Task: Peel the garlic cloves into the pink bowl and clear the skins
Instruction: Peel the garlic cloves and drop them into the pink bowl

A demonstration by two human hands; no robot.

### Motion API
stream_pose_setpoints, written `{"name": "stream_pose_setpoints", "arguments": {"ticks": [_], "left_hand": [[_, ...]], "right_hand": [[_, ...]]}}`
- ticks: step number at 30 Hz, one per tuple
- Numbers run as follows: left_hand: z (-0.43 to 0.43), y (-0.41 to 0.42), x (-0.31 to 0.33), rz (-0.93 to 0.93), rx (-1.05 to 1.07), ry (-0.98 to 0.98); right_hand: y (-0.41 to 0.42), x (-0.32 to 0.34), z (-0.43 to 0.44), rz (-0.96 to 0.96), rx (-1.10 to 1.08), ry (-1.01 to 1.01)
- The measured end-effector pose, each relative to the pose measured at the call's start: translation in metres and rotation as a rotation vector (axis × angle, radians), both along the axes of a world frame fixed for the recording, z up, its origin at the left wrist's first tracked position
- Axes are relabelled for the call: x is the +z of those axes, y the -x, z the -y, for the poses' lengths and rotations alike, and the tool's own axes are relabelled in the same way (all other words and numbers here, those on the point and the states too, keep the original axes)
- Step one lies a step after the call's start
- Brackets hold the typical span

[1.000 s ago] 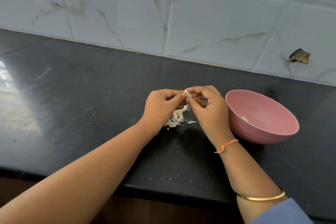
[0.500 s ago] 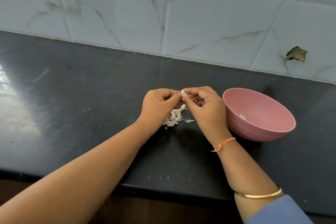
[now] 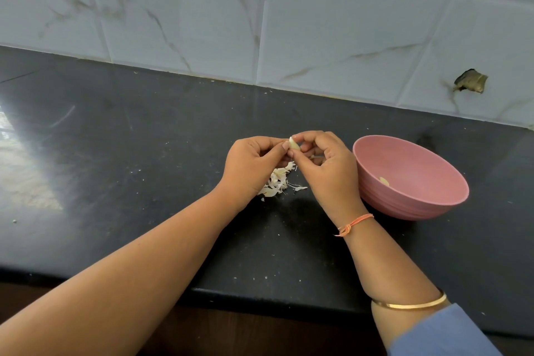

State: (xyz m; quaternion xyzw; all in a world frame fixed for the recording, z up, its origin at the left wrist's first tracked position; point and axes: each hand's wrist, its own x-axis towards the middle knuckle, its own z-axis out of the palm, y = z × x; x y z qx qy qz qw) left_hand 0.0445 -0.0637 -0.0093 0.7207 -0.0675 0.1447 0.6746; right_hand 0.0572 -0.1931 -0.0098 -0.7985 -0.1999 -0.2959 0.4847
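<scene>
A pale garlic clove [image 3: 294, 144] is pinched between the fingertips of both hands above the black counter. My left hand [image 3: 254, 165] holds it from the left with curled fingers, and my right hand [image 3: 326, 166] pinches it from the right. Below the hands lies a small heap of white garlic skins [image 3: 277, 182] on the counter. The pink bowl [image 3: 404, 150] stands just right of my right hand, with one peeled clove [image 3: 384, 180] inside it.
The black stone counter [image 3: 144, 153] runs to a tiled wall behind. A broken hole in a tile [image 3: 471, 82] shows at the right. Small white crumbs dot the counter near its front edge [image 3: 260, 292].
Both hands stay together on the clove with only slight finger shifts. The view has shifted a little; bowl and skins stay put.
</scene>
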Motion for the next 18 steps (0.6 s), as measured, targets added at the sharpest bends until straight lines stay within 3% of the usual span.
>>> {"name": "stream_pose_setpoints", "arguments": {"ticks": [18], "left_hand": [[-0.0013,0.0000,0.0010,0.017,0.076,-0.081]], "right_hand": [[0.0008,0.0006,-0.0004,-0.063,0.016,-0.031]]}}
